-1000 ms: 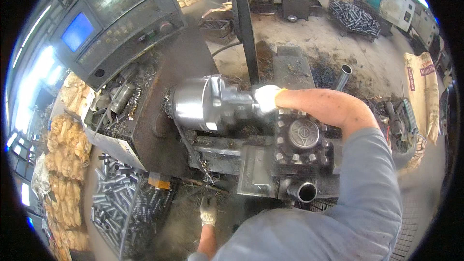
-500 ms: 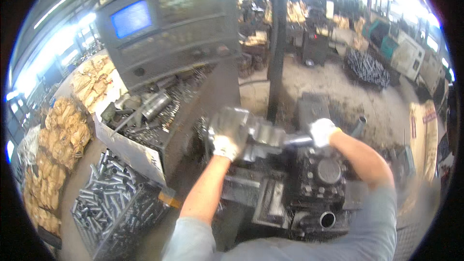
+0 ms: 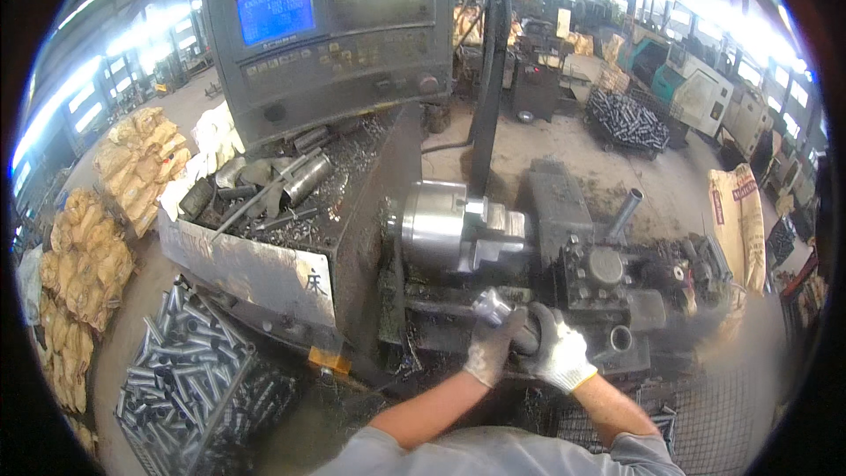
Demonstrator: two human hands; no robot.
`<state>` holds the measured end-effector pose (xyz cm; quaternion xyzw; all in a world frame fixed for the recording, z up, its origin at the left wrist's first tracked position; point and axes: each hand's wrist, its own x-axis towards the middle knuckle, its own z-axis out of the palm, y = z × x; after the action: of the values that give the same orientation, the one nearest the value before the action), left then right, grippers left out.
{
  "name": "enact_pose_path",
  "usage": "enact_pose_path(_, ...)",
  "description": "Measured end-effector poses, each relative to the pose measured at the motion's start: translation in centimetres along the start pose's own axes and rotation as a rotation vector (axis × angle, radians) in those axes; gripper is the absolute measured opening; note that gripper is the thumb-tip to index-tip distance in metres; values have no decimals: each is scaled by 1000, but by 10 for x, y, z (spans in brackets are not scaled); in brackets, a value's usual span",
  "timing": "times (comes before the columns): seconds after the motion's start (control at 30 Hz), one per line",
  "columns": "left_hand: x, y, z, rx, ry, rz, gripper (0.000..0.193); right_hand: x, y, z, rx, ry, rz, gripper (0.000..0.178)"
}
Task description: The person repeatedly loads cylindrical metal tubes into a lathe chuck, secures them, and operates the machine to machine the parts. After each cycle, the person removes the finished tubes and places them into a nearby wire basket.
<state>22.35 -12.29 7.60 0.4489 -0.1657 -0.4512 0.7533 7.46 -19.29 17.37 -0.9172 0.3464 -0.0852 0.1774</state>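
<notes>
Both my hands wear white gloves with dark, dirty palms and fingers, and they are close together in front of the lathe chuck. My left hand is closed around a short metal tube, whose shiny end sticks out beyond the fingers. At the tube's darker end, my right hand is closed too; its fingertips are partly hidden. The stepped chuck jaws stand bare behind the hands, with nothing visible between them. To the right of the jaws is the dark tool post.
A control panel with a blue screen rises at the back left. Below it a chip-strewn tray holds scrap and a rod. Metal tubes fill a wire bin at lower left. Brown sacks line the left; a paper sack stands right.
My left hand has left the chuck, and my right hand has drawn the shiny tube away from the jaws. Both hands have come together nearer my body, around the tube.
</notes>
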Motion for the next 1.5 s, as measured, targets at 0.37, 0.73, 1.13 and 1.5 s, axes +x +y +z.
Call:
enact_pose_path(0.37,-13,-78,-77,-424,-1,-544,52,-171,194,21,343,-439,405,72)
enact_pose_path(0.73,-31,-32,-73,-446,-170,-679,57,-109,150,-22,392,223,368,57)
enact_pose_path(1.13,-21,9,-71,-34,-6,-381,42,-5,30,90,-116,-130,187,55)
enact_pose_path(1.5,23,61,-7,-125,-311,111,96,64,-25,14,793,-180,317,88)
